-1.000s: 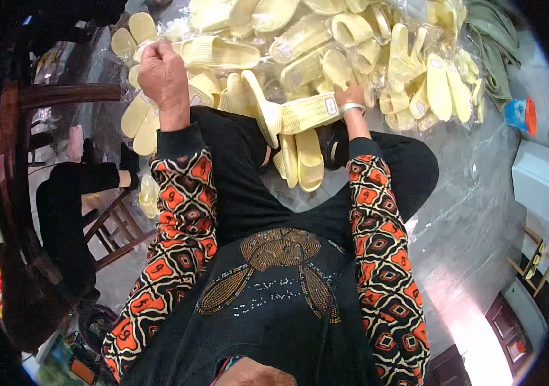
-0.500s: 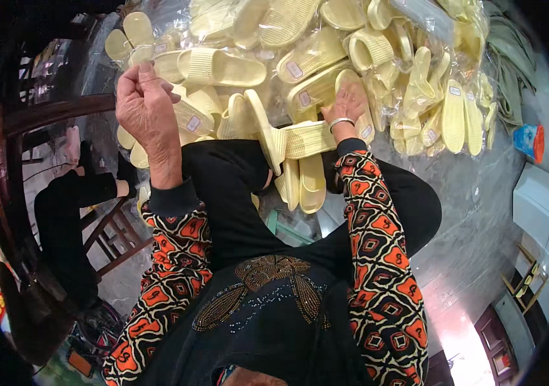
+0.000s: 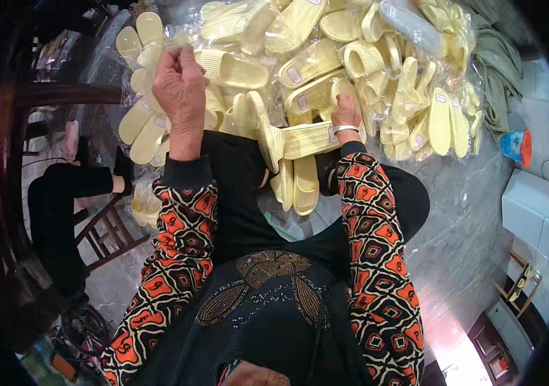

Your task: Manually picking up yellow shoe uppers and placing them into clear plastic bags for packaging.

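Observation:
My left hand (image 3: 182, 93) is raised over the left part of a heap of pale yellow slippers, its fingers pinched together. Whatever they may hold is too small to make out. My right hand (image 3: 346, 112) is closed on the near part of a yellow slipper (image 3: 342, 87) at the middle right. Just below it, between my knees, a ribbed slipper (image 3: 306, 140) lies sideways. Beside that, another slipper (image 3: 264, 125) stands on edge, and a pair (image 3: 305, 186) hangs toward me. Several nearby slippers are in clear plastic bags with small white labels.
Bagged slippers (image 3: 440, 122) spread to the right, next to grey-green cloth (image 3: 511, 71). A blue and orange bucket (image 3: 516, 148) stands at the far right near a white cabinet (image 3: 531, 202). At left, another person's dark-clothed leg (image 3: 56, 212) is beside a wooden chair (image 3: 110, 235).
My left hand has shifted right and slightly up, still pinched. My right hand's fingers, spread flat on the slipper before, have drawn together on it. The whole view has tilted a little.

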{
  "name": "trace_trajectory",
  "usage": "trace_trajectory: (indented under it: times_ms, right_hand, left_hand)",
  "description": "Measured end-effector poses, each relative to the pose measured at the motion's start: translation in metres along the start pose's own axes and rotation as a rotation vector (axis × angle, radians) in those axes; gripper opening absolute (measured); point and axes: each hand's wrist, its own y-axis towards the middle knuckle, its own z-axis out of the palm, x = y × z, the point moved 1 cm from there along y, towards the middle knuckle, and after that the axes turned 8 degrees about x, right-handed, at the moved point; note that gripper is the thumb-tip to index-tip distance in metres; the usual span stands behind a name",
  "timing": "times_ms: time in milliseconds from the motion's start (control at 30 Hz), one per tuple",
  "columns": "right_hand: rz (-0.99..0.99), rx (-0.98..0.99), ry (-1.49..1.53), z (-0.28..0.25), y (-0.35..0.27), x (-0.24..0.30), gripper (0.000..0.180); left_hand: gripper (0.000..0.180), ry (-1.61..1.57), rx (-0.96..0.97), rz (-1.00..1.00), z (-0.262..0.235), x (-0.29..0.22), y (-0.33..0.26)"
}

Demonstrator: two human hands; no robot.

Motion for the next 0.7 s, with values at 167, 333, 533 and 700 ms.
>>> trace_trajectory:
  times_ms: [167, 333, 533, 700]
  right_hand:
    - [-0.214, 0.299, -0.036, 0.009, 0.001, 0.02, 0.062]
    - [-0.24, 0.532, -0.188, 0.018, 0.021, 0.028, 0.076]
    - [-0.361, 0.578, -0.365, 0.02, 0.037, 0.019, 0.034]
    - [-0.235, 0.368, -0.162, -0.008, 0.023, 0.015, 0.012]
  left_hand:
    - [0.015, 0.15, 0.025, -0.028, 0.005, 0.011, -0.004]
    - [0.014, 0.241, 0.107, 0.004, 0.009, 0.011, -0.006]
    - [0.015, 0.17, 0.133, -0.065, 0.008, 0.011, -0.001]
    - [0.016, 0.257, 0.109, -0.09, 0.006, 0.017, 0.0]
